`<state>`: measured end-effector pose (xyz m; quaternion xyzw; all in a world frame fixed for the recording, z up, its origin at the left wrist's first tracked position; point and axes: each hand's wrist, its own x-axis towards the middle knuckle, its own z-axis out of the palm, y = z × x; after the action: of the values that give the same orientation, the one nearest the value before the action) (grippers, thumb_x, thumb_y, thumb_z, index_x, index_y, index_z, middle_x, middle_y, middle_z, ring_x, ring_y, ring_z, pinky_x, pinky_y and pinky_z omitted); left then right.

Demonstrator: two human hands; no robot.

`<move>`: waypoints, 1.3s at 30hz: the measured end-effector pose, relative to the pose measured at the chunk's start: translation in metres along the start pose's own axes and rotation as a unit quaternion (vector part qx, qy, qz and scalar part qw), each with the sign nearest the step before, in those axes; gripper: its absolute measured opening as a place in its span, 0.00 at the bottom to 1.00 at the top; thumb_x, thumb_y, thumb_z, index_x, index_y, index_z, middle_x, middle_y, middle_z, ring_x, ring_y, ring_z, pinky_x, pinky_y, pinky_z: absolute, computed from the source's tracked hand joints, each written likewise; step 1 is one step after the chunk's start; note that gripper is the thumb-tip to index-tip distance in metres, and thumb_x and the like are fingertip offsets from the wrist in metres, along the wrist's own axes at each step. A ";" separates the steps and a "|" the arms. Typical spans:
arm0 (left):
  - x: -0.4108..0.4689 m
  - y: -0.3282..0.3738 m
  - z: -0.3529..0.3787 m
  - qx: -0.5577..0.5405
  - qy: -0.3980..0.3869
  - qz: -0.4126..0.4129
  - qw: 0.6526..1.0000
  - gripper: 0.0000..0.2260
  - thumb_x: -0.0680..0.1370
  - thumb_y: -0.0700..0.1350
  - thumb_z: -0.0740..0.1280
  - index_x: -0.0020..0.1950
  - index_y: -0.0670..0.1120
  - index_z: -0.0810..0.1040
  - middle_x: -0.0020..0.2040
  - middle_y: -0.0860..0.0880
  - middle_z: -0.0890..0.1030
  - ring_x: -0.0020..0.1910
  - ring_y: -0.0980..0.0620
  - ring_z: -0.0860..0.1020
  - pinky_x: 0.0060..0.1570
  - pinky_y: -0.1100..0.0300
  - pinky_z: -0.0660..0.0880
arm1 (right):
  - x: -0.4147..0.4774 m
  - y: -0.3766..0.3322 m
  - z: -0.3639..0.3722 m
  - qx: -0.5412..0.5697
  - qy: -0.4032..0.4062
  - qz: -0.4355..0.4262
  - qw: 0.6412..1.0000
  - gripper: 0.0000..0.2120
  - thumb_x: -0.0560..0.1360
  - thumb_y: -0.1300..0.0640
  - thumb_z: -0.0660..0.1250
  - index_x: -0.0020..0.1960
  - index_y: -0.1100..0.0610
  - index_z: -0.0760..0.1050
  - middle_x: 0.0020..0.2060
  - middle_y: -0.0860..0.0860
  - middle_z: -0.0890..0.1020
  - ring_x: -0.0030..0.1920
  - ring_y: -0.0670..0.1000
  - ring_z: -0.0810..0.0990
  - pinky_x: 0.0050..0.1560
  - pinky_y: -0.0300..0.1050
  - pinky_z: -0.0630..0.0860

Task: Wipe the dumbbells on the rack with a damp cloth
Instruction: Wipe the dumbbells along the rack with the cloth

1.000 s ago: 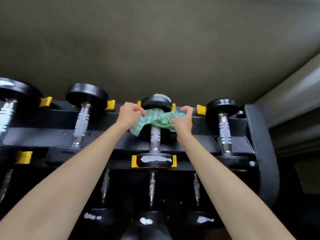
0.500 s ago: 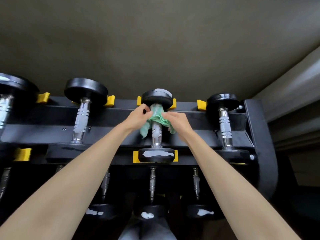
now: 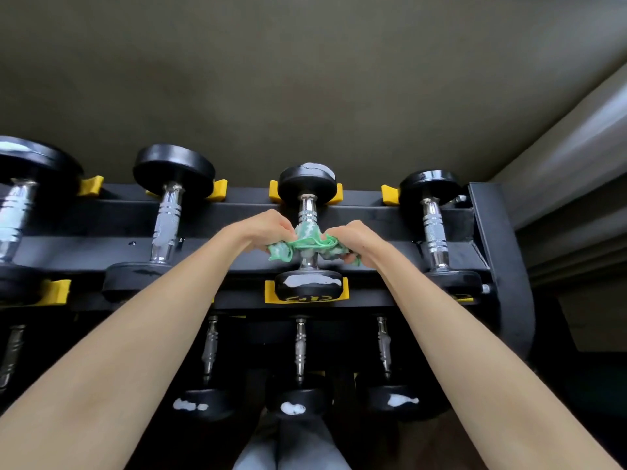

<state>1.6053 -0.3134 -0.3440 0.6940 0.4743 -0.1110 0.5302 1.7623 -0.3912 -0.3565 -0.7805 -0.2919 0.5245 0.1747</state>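
A green patterned cloth (image 3: 307, 244) is wrapped round the chrome handle of the middle dumbbell (image 3: 308, 208) on the top shelf of the black rack (image 3: 502, 252). My left hand (image 3: 268, 230) grips the cloth's left end and my right hand (image 3: 353, 237) grips its right end, both close against the handle's lower half. The dumbbell's black heads sit in yellow cradles, with pale smears on them. The fingertips are hidden under the cloth.
More dumbbells lie on the top shelf: one to the right (image 3: 432, 228), another to the left (image 3: 169, 212) and a large one at the far left (image 3: 20, 212). Three smaller dumbbells (image 3: 300, 364) rest on the lower shelf. A wall rises behind the rack.
Both hands have slid the cloth down the handle, from just under the far head toward the near head. The cloth went from spread out to bunched round the handle.
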 end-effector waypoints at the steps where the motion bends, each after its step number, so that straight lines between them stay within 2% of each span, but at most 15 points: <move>1: -0.001 0.000 0.001 0.008 -0.006 -0.001 1.000 0.07 0.78 0.40 0.63 0.42 0.44 0.78 0.33 0.51 0.73 0.31 0.58 0.69 0.29 0.69 0.65 | 0.000 0.001 0.000 -0.008 -0.003 0.004 1.000 0.08 0.73 0.55 0.63 0.42 0.60 0.73 0.34 0.56 0.75 0.22 0.48 0.65 0.24 0.39 0.61; 5: -0.009 0.000 0.005 0.024 -0.031 -0.010 0.999 0.10 0.78 0.39 0.62 0.38 0.45 0.77 0.30 0.51 0.72 0.29 0.57 0.67 0.28 0.69 0.65 | -0.004 0.003 0.002 0.019 -0.027 0.041 0.999 0.09 0.75 0.57 0.61 0.38 0.58 0.67 0.31 0.54 0.66 0.25 0.47 0.59 0.18 0.32 0.54; 10: -0.013 -0.001 0.009 0.024 -0.073 -0.049 0.996 0.09 0.77 0.38 0.62 0.37 0.42 0.77 0.31 0.49 0.73 0.29 0.56 0.70 0.28 0.67 0.68 | -0.011 0.001 0.005 -0.016 -0.040 0.085 0.995 0.18 0.78 0.56 0.57 0.29 0.55 0.62 0.13 0.46 0.65 0.13 0.44 0.57 0.18 0.28 0.52; 15: -0.022 0.007 0.004 0.024 -0.060 -0.070 0.995 0.13 0.74 0.36 0.61 0.29 0.43 0.70 0.27 0.49 0.69 0.25 0.55 0.65 0.24 0.67 0.64 | -0.016 -0.005 0.000 0.012 -0.076 0.101 0.992 0.19 0.77 0.59 0.55 0.27 0.54 0.60 0.16 0.46 0.64 0.15 0.44 0.55 0.20 0.31 0.49; 19: -0.029 0.015 -0.009 -0.104 -0.060 -0.074 0.990 0.13 0.75 0.36 0.55 0.30 0.45 0.64 0.26 0.50 0.63 0.23 0.56 0.59 0.22 0.67 0.58 | -0.022 -0.008 -0.011 0.105 -0.100 0.108 0.984 0.18 0.76 0.60 0.52 0.28 0.54 0.65 0.26 0.48 0.68 0.18 0.43 0.54 0.18 0.30 0.50; 22: -0.033 0.021 -0.015 -0.203 -0.071 -0.066 0.974 0.14 0.75 0.36 0.52 0.30 0.46 0.63 0.22 0.52 0.61 0.19 0.59 0.57 0.21 0.68 0.56 | -0.026 -0.009 -0.020 0.193 -0.113 0.102 0.969 0.16 0.76 0.60 0.51 0.30 0.53 0.65 0.27 0.48 0.68 0.18 0.42 0.56 0.17 0.29 0.50; 25: -0.038 0.027 -0.018 -0.311 -0.059 -0.044 0.948 0.12 0.76 0.38 0.57 0.32 0.46 0.67 0.23 0.53 0.65 0.20 0.60 0.60 0.20 0.70 0.59 | -0.029 -0.008 -0.026 0.304 -0.132 0.101 0.938 0.15 0.76 0.59 0.51 0.31 0.54 0.64 0.26 0.49 0.66 0.17 0.43 0.58 0.15 0.28 0.53; 27: -0.043 0.034 -0.016 -0.361 -0.061 -0.018 0.930 0.11 0.77 0.38 0.60 0.35 0.46 0.71 0.26 0.52 0.69 0.22 0.60 0.63 0.22 0.71 0.61 | -0.032 -0.006 -0.025 0.388 -0.135 0.080 0.908 0.15 0.78 0.58 0.51 0.33 0.54 0.66 0.28 0.49 0.67 0.18 0.43 0.63 0.16 0.29 0.59; 30: -0.053 0.045 -0.009 -0.373 -0.065 0.053 0.924 0.05 0.78 0.39 0.64 0.44 0.45 0.78 0.34 0.51 0.76 0.27 0.60 0.72 0.26 0.69 0.70 | -0.039 -0.002 -0.016 0.509 -0.150 0.051 0.846 0.14 0.79 0.56 0.52 0.39 0.56 0.72 0.32 0.50 0.75 0.27 0.45 0.72 0.23 0.32 0.72; 33: -0.057 0.052 -0.002 -0.287 -0.040 0.097 0.952 0.09 0.76 0.35 0.66 0.53 0.47 0.77 0.44 0.48 0.79 0.39 0.54 0.79 0.38 0.64 0.78 | -0.041 0.002 -0.004 0.572 -0.162 0.050 0.802 0.14 0.80 0.58 0.54 0.43 0.59 0.76 0.35 0.55 0.82 0.34 0.50 0.79 0.34 0.40 0.79; 34: -0.059 0.055 0.001 -0.226 -0.011 0.103 0.968 0.11 0.75 0.34 0.67 0.54 0.47 0.75 0.45 0.47 0.77 0.40 0.53 0.79 0.36 0.64 0.78 | -0.040 0.003 -0.001 0.576 -0.164 0.046 0.799 0.14 0.80 0.57 0.54 0.45 0.58 0.77 0.37 0.55 0.83 0.36 0.51 0.81 0.37 0.41 0.79; 36: -0.060 0.060 0.006 -0.104 0.065 0.124 0.985 0.16 0.72 0.34 0.70 0.55 0.48 0.71 0.42 0.49 0.72 0.36 0.53 0.74 0.27 0.68 0.74 | -0.041 0.003 0.002 0.582 -0.164 0.031 0.796 0.15 0.81 0.53 0.54 0.54 0.58 0.76 0.46 0.56 0.83 0.43 0.52 0.81 0.45 0.43 0.79; 38: -0.060 0.063 0.010 -0.073 0.094 0.158 0.980 0.19 0.71 0.33 0.71 0.55 0.49 0.68 0.40 0.49 0.69 0.34 0.53 0.72 0.24 0.69 0.73 | -0.042 0.006 -0.001 0.608 -0.184 0.009 0.772 0.23 0.79 0.44 0.52 0.64 0.59 0.73 0.57 0.58 0.80 0.52 0.56 0.79 0.53 0.48 0.76; 39: -0.059 0.063 0.012 -0.069 0.095 0.172 0.978 0.21 0.70 0.34 0.71 0.55 0.50 0.67 0.39 0.49 0.69 0.35 0.53 0.71 0.25 0.68 0.73 | -0.045 0.007 -0.003 0.621 -0.203 -0.004 0.757 0.29 0.77 0.39 0.51 0.65 0.59 0.72 0.59 0.59 0.78 0.54 0.58 0.79 0.56 0.51 0.75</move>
<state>1.6267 -0.3544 -0.2705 0.7342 0.4029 0.0811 0.5404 1.7542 -0.4258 -0.3273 -0.3750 0.0664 0.7359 0.5598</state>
